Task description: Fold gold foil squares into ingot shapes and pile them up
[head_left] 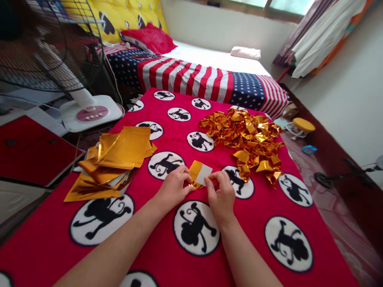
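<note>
Between my hands, on the red cloth with monkey prints, lies a small piece of gold foil paper (195, 169), partly folded so that a pale whitish side shows. My left hand (178, 184) pinches its left, near edge with thumb and fingers. At its right edge my right hand (220, 193) has fingers and thumb closed on the paper. To the left lies a loose stack of flat gold foil sheets (125, 147). A heap of folded, shiny gold foil pieces (249, 135) spreads out to the right, beyond my right hand.
The red cloth (239, 247) covers the work surface. A white fan base (91, 113) stands at the left, above a dark red panel (36, 149). Behind is a bed with a flag-patterned cover (191, 77) and a red pillow (152, 38). A yellow stool (303, 124) is at right.
</note>
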The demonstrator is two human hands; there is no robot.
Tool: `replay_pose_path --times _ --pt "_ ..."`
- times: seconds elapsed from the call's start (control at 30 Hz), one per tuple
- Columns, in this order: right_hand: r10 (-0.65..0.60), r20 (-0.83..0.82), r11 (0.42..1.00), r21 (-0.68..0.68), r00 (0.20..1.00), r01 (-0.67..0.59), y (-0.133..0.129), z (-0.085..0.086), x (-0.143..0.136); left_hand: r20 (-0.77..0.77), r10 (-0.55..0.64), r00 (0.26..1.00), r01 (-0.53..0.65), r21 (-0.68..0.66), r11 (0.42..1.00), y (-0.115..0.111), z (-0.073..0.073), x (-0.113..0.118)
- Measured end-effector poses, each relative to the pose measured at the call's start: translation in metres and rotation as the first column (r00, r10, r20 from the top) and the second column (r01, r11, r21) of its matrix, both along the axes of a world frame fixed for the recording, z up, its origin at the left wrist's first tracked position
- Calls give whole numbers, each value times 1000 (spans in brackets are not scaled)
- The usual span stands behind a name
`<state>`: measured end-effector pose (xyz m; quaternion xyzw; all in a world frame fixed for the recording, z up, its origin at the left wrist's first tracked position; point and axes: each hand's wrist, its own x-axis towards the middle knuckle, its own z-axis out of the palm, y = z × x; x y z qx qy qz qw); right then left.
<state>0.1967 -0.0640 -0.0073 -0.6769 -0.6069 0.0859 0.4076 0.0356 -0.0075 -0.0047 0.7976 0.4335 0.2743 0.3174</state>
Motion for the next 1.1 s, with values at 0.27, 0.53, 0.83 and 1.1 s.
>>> replay_pose_path --times 0.27,0.53,0.83,1.1 --pt "32 58 996 -86 998 -27 14 0 1 80 46 996 -53 83 995 5 -6 8" --pt "-17 112 987 -155 994 34 45 -1 2 66 2 998 -7 70 998 29 0 20" --pt "21 -29 999 46 999 -20 33 -1 1 22 39 999 -41 86 995 30 -2 25" --pt "110 37 991 -84 993 -106 18 -3 -14 62 -80 995 74 86 994 32 -4 13"
